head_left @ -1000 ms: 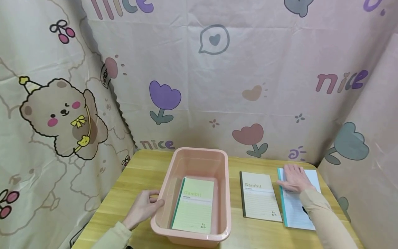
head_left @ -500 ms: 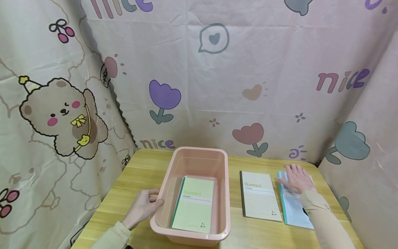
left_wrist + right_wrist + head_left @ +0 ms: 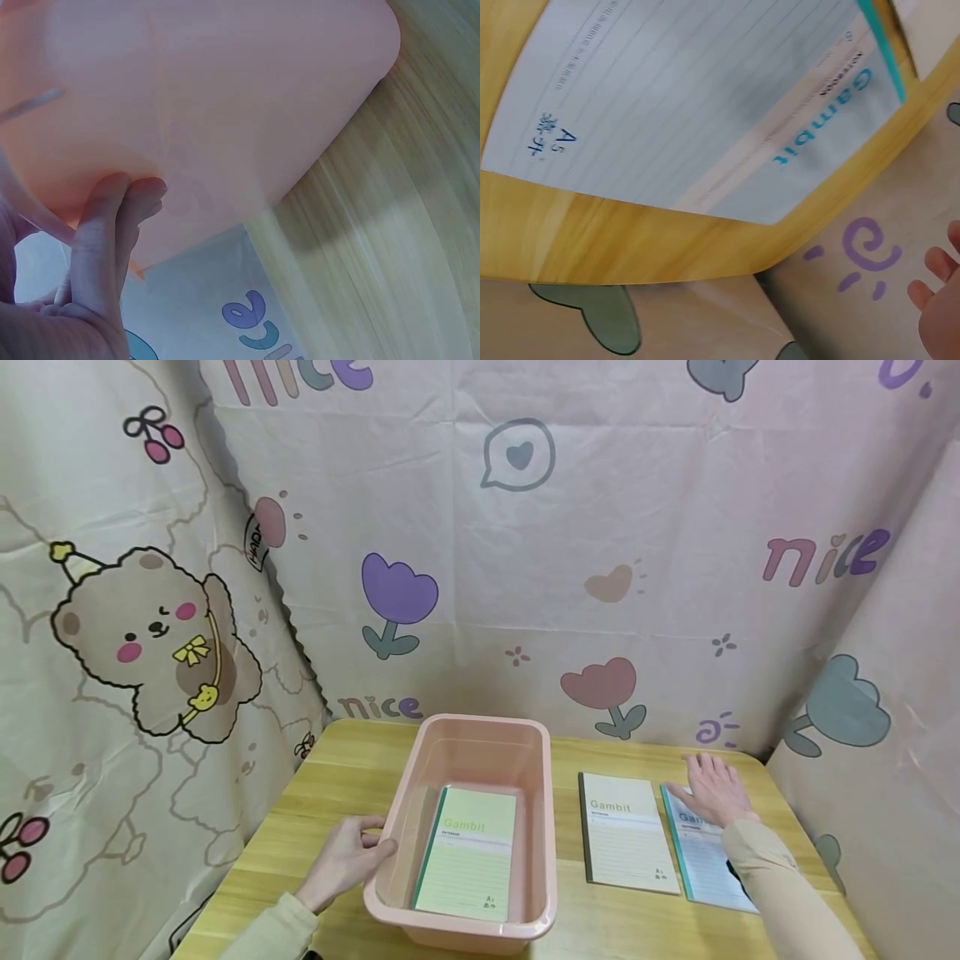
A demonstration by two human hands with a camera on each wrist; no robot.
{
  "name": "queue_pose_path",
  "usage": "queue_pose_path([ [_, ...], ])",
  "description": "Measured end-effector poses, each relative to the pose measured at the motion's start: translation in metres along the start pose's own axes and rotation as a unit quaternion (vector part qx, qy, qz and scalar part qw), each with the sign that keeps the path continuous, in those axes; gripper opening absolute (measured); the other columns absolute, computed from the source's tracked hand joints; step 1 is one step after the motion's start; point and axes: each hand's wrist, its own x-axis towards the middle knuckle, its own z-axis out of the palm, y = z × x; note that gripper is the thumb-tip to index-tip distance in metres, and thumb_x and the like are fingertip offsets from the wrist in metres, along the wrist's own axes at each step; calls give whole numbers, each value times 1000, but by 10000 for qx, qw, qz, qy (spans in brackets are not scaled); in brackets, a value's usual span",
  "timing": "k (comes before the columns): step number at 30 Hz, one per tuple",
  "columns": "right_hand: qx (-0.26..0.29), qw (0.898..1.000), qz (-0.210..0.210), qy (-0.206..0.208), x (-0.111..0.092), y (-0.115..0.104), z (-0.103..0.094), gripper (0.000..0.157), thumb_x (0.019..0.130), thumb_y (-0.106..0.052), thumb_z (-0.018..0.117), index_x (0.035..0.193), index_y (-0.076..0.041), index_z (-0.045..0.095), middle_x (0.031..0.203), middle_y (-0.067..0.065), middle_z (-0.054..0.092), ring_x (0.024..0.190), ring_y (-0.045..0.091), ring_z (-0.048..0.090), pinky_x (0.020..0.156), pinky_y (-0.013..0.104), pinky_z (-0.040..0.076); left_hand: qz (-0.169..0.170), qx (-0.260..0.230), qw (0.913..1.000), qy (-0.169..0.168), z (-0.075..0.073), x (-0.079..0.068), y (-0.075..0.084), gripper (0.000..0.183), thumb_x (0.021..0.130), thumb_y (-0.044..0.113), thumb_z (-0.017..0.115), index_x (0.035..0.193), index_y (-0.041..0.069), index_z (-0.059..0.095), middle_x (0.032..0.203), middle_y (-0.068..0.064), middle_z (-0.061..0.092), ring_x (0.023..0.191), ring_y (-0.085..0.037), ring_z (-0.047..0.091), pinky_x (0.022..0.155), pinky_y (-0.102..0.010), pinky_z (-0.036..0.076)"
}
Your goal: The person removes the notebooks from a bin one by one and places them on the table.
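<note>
The rim of a pink rectangular plastic tub (image 3: 483,747) is pinched in the fingers of the left hand (image 3: 343,862), with a pale green notebook (image 3: 467,864) inside. The right hand (image 3: 716,790) is held, fingers straight, over a light blue, teal-spined notebook (image 3: 705,856) laid on the wooden table (image 3: 360,768) beside a cream, dark-spined notebook (image 3: 628,833)

Green notebook (image 3: 465,864), cream notebook (image 3: 626,839) and blue notebook (image 3: 705,112) all say "Gambit", blue one's also got "NOTEBOOK" and "A5", backdrop cloth (image 3: 517,547) says "nice" several times.
</note>
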Motion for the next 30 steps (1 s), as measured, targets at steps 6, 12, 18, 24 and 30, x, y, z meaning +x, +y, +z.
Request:
queue_pose_path([
  [6, 122, 9996, 52, 263, 5, -8, -10, 72, 95, -47, 60, 135, 12, 46, 119, 33, 53, 106, 48, 50, 91, 63, 43, -42, 30, 10000, 22, 0, 0, 1, 49, 87, 4, 64, 128, -20, 54, 98, -31, 74, 80, -31, 77, 64, -37, 65],
  [12, 218, 9991, 338, 162, 15, -34, -27, 76, 97, -48, 54, 139, 14, 40, 126, 37, 47, 112, 51, 45, 91, 65, 41, -153, 28, 9998, 99, 1, -1, 3, 49, 87, 4, 64, 129, -19, 54, 99, -30, 74, 81, -31, 77, 65, -37, 65],
  [18, 459, 9974, 551, -74, 23, -71, -51, 78, 100, -48, 49, 141, 16, 35, 130, 40, 43, 119, 55, 40, 96, 67, 37, -118, 76, 9997, 185, 2, -2, 3, 49, 86, 4, 66, 128, -19, 55, 99, -29, 74, 81, -30, 77, 65, -37, 65],
  [24, 578, 9969, 514, -107, 29, -105, -74, 72, 100, -51, 49, 128, 15, 44, 117, 36, 48, 107, 50, 42, 82, 59, 40, -123, 80, 9998, 168, 2, -2, 2, 49, 86, 4, 65, 128, -19, 54, 99, -29, 75, 80, -30, 77, 65, -37, 65],
  [30, 598, 9981, 167, -58, 34, -142, -96, 69, 98, -50, 52, 124, 14, 44, 112, 34, 49, 104, 50, 44, 76, 54, 41, -40, 43, 9999, 116, 1, -1, 1, 48, 86, 4, 65, 128, -19, 55, 99, -30, 74, 81, -31, 77, 65, -37, 65],
])
